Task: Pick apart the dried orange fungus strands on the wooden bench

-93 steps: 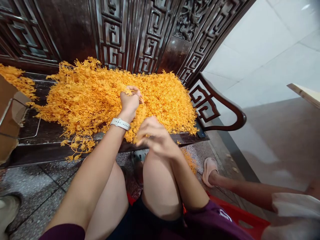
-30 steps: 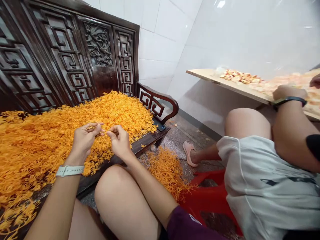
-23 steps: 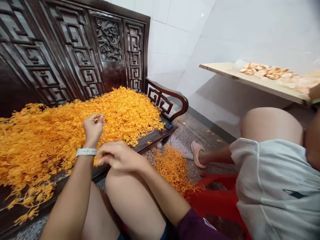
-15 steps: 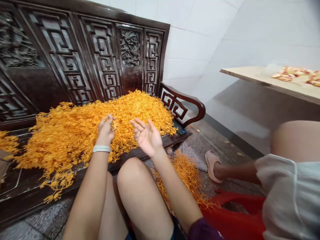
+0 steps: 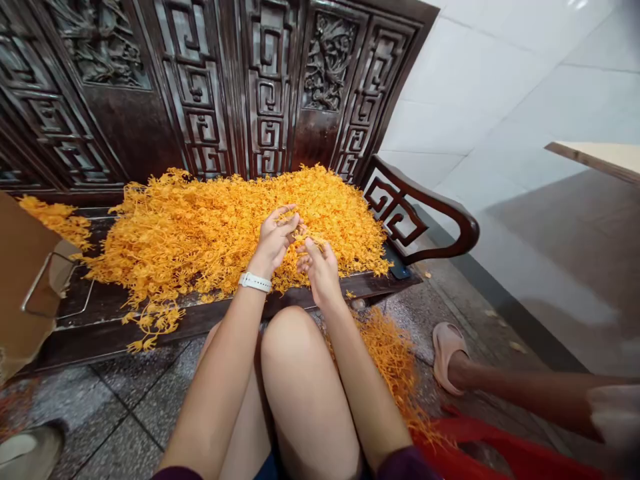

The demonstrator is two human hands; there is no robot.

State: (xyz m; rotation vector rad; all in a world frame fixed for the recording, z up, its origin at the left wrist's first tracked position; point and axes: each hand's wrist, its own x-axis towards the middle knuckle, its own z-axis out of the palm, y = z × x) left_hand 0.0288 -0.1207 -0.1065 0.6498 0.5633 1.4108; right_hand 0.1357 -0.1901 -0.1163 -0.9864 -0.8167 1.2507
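Note:
A big heap of orange branching pieces (image 5: 200, 233), which look like plastic flower parts, covers the seat of a dark carved wooden bench (image 5: 320, 133). My left hand (image 5: 273, 241), with a pale watch band at its wrist, is in front of the heap with its fingers curled round a thin orange piece (image 5: 300, 233). Close beside it on the right, my right hand (image 5: 321, 272) pinches the same piece or one touching it; which of these I cannot tell. Both hands are held above my knees, fingertips nearly meeting.
Thin orange strands (image 5: 387, 353) lie piled on the floor by my right knee, near a red plastic stool or chair (image 5: 465, 433). Another person's foot in a pink slipper (image 5: 450, 357) is at right. A cardboard box (image 5: 25, 280) stands left; a phone (image 5: 399, 267) lies by the armrest.
My hands were apart with fingers spread; now they are together with an orange piece between them. The view has turned left, bringing the cardboard box further into sight.

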